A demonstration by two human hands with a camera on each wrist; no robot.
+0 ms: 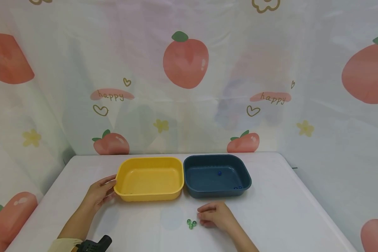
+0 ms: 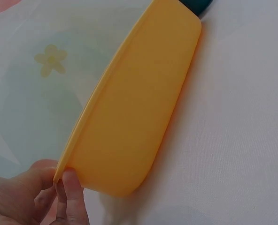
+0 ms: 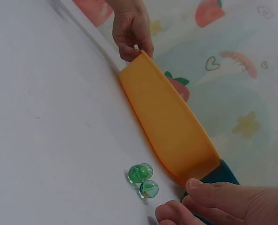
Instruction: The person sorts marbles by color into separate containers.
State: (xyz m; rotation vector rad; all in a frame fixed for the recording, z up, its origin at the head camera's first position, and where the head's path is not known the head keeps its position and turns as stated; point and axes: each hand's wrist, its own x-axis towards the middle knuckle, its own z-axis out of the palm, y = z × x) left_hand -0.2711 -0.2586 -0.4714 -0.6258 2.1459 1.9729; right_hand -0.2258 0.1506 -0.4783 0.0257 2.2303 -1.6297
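Note:
My left hand (image 1: 99, 192) pinches the rim of a yellow plastic basin (image 1: 149, 196) at its left end; in the left wrist view the thumb and fingers meet across that rim. Three clear green marbles (image 1: 194, 223) lie close together on the white table, in front of the basins. Just to their right, my right hand (image 1: 218, 215) hovers with loosely bent fingers. In the right wrist view its thumb and fingers stand apart with nothing between them, near the green marbles (image 3: 140, 173) but not touching them.
A dark blue basin (image 1: 204, 193) stands right beside the yellow one, with a few blue marbles (image 1: 219, 173) on its floor. The white table (image 1: 280, 210) meets a fruit-printed cloth backdrop (image 1: 189, 115) behind and at both sides. A black device (image 1: 96, 244) sits at the left wrist.

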